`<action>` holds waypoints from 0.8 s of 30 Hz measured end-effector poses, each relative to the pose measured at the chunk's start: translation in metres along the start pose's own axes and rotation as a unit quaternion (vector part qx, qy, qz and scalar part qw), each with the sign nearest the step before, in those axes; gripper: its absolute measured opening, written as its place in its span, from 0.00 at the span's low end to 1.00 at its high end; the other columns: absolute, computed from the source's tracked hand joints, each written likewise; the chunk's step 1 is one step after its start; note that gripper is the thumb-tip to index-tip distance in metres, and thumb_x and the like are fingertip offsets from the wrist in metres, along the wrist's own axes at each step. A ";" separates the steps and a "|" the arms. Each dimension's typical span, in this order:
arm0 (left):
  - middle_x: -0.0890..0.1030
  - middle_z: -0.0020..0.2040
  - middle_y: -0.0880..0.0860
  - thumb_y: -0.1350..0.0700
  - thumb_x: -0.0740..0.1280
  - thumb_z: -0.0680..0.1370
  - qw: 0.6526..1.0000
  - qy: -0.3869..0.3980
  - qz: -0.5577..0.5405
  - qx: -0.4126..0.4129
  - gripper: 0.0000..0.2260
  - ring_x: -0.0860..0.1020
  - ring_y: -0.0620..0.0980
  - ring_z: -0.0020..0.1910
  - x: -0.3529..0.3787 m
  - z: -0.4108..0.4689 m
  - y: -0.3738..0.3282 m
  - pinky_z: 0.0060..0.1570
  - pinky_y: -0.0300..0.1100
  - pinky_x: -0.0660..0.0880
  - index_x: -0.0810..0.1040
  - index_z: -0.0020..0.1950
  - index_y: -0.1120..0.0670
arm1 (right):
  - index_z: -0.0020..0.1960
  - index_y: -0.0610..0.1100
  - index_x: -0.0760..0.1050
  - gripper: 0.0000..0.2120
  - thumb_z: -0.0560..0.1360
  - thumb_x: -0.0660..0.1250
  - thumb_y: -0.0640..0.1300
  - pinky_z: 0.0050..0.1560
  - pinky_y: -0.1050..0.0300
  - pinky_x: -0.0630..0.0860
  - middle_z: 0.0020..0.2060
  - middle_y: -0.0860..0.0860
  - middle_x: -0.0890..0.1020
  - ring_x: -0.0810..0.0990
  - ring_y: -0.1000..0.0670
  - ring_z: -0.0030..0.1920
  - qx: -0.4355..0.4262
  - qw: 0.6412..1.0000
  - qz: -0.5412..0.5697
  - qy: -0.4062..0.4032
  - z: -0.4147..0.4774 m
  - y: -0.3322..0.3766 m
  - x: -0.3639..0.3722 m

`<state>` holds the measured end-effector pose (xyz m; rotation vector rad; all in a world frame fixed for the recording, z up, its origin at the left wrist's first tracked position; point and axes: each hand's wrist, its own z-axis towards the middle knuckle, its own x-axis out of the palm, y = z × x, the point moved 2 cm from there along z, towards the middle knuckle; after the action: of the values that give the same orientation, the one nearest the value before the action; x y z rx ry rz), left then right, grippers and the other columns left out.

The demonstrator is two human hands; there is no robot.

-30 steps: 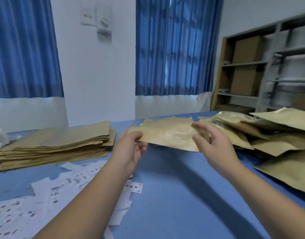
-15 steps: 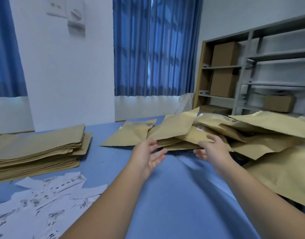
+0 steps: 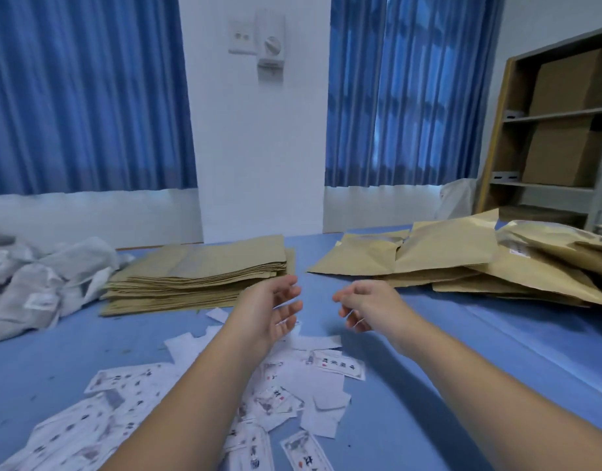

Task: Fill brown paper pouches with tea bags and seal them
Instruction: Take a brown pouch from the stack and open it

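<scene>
While left hand [image 3: 270, 311] and right hand [image 3: 364, 307] hover loose-fingered, nothing is gripped.
Pouch stack [image 3: 197, 273] lies just beyond the nearer left hand, long side seemingly along the table's [image 3: 428, 368] far edge.

Flat brown pouches [image 3: 197, 270] lie neatly stacked just beyond the left hand [image 3: 269, 311]; bulging pouches [image 3: 462, 260] are heaped loosely beyond the right hand [image 3: 364, 305].

bare forearms [image 3: 197, 385], bare hands [image 3: 269, 311]

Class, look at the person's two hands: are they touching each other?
Apart. The head view shows a strip of blue table between the left hand and the right hand.
</scene>
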<state>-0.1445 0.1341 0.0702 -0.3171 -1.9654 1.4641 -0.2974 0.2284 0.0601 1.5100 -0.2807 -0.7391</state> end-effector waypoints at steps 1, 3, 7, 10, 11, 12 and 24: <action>0.79 0.33 0.48 0.59 0.65 0.77 1.000 -0.014 0.005 0.009 0.04 0.76 0.46 0.29 -0.020 -0.003 -0.005 0.29 0.37 0.68 0.79 0.45 0.55 | 0.42 0.42 0.79 0.07 0.77 0.64 0.37 0.26 0.64 0.71 0.29 0.50 0.79 0.74 0.54 0.23 -0.001 1.000 -0.002 0.020 0.002 0.004 0.018; 0.80 0.32 0.48 0.59 0.65 0.77 0.998 -0.049 0.026 0.031 0.05 0.77 0.46 0.27 -0.062 -0.010 -0.017 0.30 0.37 0.69 0.80 0.47 0.55 | 0.42 0.43 0.79 0.07 0.77 0.65 0.38 0.25 0.64 0.71 0.28 0.51 0.79 0.74 0.55 0.23 -0.008 0.998 -0.019 0.056 0.006 0.011 0.051; 0.83 0.36 0.49 0.57 0.66 0.77 0.964 -0.146 0.193 0.106 0.06 0.79 0.47 0.30 -0.155 -0.023 -0.040 0.34 0.40 0.72 0.83 0.43 0.52 | 0.43 0.51 0.78 0.07 0.78 0.63 0.42 0.34 0.63 0.72 0.35 0.56 0.78 0.75 0.56 0.33 -0.098 0.967 -0.219 0.084 0.021 0.019 0.109; 0.82 0.41 0.50 0.60 0.64 0.78 0.901 -0.231 0.341 0.133 0.09 0.79 0.51 0.36 -0.218 -0.026 -0.036 0.36 0.42 0.71 0.81 0.43 0.50 | 0.57 0.50 0.76 0.10 0.78 0.61 0.45 0.46 0.59 0.73 0.48 0.54 0.75 0.73 0.53 0.44 -0.213 0.872 -0.426 0.109 0.031 0.025 0.145; 0.81 0.42 0.48 0.60 0.64 0.78 0.872 -0.251 0.399 0.134 0.09 0.78 0.50 0.38 -0.234 -0.027 -0.034 0.37 0.42 0.70 0.81 0.43 0.49 | 0.61 0.50 0.74 0.13 0.78 0.61 0.45 0.49 0.57 0.73 0.52 0.53 0.73 0.73 0.51 0.48 -0.242 0.838 -0.475 0.119 0.035 0.027 0.157; 0.81 0.42 0.46 0.61 0.64 0.78 0.847 -0.257 0.446 0.135 0.10 0.77 0.47 0.40 -0.244 -0.025 -0.032 0.39 0.41 0.68 0.80 0.42 0.47 | 0.63 0.49 0.72 0.15 0.77 0.61 0.45 0.50 0.54 0.73 0.55 0.51 0.72 0.73 0.50 0.51 -0.269 0.804 -0.516 0.123 0.040 0.031 0.168; 0.76 0.54 0.46 0.54 0.59 0.78 0.766 -0.191 0.603 0.115 0.11 0.73 0.49 0.56 -0.251 -0.006 -0.027 0.54 0.44 0.73 0.79 0.54 0.44 | 0.78 0.49 0.47 0.43 0.72 0.66 0.59 0.68 0.45 0.63 0.76 0.48 0.58 0.61 0.45 0.73 -0.116 0.681 -0.719 0.075 0.131 0.047 0.161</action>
<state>0.0539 -0.0085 0.0066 -1.4685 -1.8322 2.6959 -0.2417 0.0234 0.0716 1.3039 1.2809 -1.7519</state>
